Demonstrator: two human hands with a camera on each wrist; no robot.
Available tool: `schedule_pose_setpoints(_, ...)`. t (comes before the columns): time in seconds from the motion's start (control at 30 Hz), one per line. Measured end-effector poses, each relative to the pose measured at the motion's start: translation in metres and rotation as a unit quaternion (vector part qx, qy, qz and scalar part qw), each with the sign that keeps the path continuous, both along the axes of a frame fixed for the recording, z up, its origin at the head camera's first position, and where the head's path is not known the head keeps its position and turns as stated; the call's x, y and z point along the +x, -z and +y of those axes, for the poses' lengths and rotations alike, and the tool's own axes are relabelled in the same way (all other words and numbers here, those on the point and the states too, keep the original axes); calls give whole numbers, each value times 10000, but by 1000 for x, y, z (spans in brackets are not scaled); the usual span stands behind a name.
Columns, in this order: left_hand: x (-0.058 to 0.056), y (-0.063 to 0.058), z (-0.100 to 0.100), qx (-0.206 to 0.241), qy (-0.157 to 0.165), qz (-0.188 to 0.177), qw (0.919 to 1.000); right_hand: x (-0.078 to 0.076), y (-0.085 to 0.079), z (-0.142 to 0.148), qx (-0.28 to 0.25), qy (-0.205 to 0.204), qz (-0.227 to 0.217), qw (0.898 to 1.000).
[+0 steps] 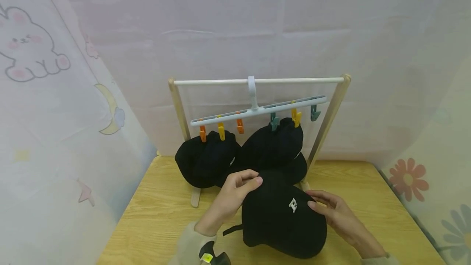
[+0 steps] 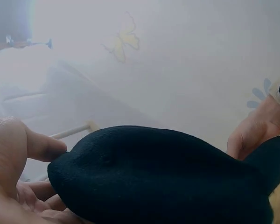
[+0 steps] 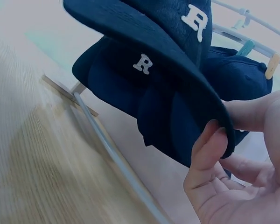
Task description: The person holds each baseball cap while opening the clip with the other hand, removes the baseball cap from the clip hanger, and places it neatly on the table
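A dark baseball cap (image 1: 272,224) with a white letter patch is held up by both hands over the table, in front of the rack. My left hand (image 1: 235,193) pinches its crown between thumb and fingers. On the other side, my right hand (image 1: 336,214) pinches the edge of the brim, as the right wrist view shows with the brim (image 3: 149,46) between thumb and fingers. Behind it, two more dark caps hang from a pale blue clip hanger (image 1: 257,111). An orange clip (image 1: 202,133) and a yellow clip (image 1: 221,131) grip the left cap (image 1: 202,162); a teal clip (image 1: 274,122) and another yellow clip (image 1: 296,117) grip the right cap (image 1: 261,144).
The hanger hooks over the white bar (image 1: 213,81) of a wooden rack (image 1: 327,122) and tilts down to the left. Another orange clip (image 1: 240,126) and a teal clip (image 1: 315,113) on it hold nothing. Patterned cloth (image 1: 110,32) surrounds the wooden table (image 1: 143,224).
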State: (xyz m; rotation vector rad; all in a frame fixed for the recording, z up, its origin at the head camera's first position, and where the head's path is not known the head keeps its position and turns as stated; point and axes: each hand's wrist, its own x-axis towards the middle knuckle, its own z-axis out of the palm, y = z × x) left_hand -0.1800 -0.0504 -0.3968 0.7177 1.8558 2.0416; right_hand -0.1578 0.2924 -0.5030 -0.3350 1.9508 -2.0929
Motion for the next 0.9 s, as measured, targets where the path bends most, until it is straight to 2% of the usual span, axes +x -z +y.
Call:
schedule_pose_setpoints(0.23, 4, 5, -11, 404, 33, -183, 9990, 0, 8, 0, -828, -558, -338, 9944)
schedule_pose_setpoints(0.4, 9, 4, -17, 460, -41, -242, 9986, 4, 18, -6, -1496, -903, -310, 9841)
schedule_pose_setpoints(0.5, 12, 3, -20, 486, -25, -279, 9984, 6, 23, -11, -1738, -975, -292, 9795)
schedule_pose_setpoints(0.67, 16, 4, -25, 431, -30, -333, 9985, 10, 27, -16, -1757, -887, -330, 9799)
schedule_pose_setpoints(0.9, 20, 5, -40, 22, -84, 32, 10000, 12, 24, -21, -1438, -675, -274, 9869)
